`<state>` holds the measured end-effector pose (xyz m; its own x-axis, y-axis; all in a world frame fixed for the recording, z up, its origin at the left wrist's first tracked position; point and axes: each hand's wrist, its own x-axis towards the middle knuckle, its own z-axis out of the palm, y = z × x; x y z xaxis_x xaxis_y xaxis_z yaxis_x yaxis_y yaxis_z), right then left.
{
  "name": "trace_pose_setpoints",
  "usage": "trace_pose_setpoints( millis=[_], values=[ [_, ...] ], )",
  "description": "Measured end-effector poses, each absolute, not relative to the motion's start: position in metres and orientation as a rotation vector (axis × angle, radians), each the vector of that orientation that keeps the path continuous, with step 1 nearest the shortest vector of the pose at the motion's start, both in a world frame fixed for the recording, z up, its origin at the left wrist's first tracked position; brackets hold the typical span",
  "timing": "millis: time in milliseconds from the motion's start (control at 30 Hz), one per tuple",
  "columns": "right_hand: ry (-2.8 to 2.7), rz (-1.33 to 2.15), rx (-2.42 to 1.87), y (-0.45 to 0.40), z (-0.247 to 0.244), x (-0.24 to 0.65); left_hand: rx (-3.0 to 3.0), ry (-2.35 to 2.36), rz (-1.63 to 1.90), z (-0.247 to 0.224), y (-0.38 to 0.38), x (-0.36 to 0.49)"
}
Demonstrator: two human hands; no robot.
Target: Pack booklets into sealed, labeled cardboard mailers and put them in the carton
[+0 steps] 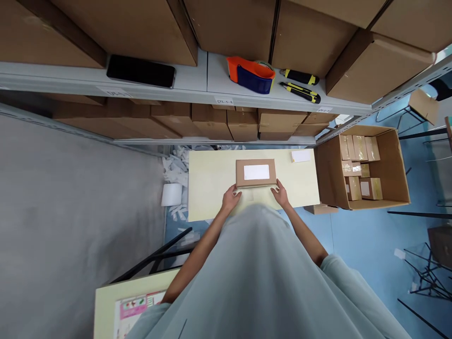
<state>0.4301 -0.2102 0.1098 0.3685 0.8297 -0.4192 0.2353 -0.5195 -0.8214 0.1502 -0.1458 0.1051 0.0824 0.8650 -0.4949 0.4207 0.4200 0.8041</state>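
A small brown cardboard box (240, 174) with a white label (256, 172) on its top lies on the cream table (212, 188) in front of me. At its near left corner is my left hand (230, 198), fingers curled against the box and thumb along the near edge. My right hand (280, 194) grips the near right corner in the same way. A small stack of white labels (301, 156) rests at the table's far right.
A big open carton (326, 172) holding several small taped boxes stands right of the table. Above, a shelf (197, 87) carries cartons, a phone (141, 71), a tape dispenser (250, 75) and two utility knives (300, 84). A white roll (172, 194) and paper scraps lie left.
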Motion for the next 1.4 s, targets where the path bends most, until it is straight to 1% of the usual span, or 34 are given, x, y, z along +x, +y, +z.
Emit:
trace_pose_setpoints(
  millis=[133,233,300,400,667,933,1200,1400],
  values=[
    [-1.013,1.005,-1.766,-0.191,0.148,0.436,1.259,1.465,0.73,0.142,-0.128,0.147],
    [-1.031,0.983,-1.659,-0.171,0.176,0.438,1.314,1.388,0.888,0.171,-0.112,0.147],
    [-1.054,0.994,-1.631,-0.16,0.187,0.436,1.29,1.351,0.942,0.184,-0.103,0.15],
    [-1.077,0.998,-1.633,-0.15,0.191,0.431,1.215,1.361,0.988,0.19,-0.093,0.155],
    [-1.052,0.956,-1.756,-0.156,0.184,0.436,1.225,1.552,0.833,0.186,-0.087,0.155],
    [-1.026,0.981,-2.025,-0.163,0.162,0.46,1.364,1.62,0.479,0.16,-0.086,0.181],
    [-1.02,1.021,-2.082,-0.155,0.138,0.477,1.424,1.643,0.419,0.125,-0.073,0.2],
    [-1.106,1.037,-2.111,-0.153,0.117,0.492,1.38,1.712,0.338,0.115,-0.07,0.211]
  ],
)
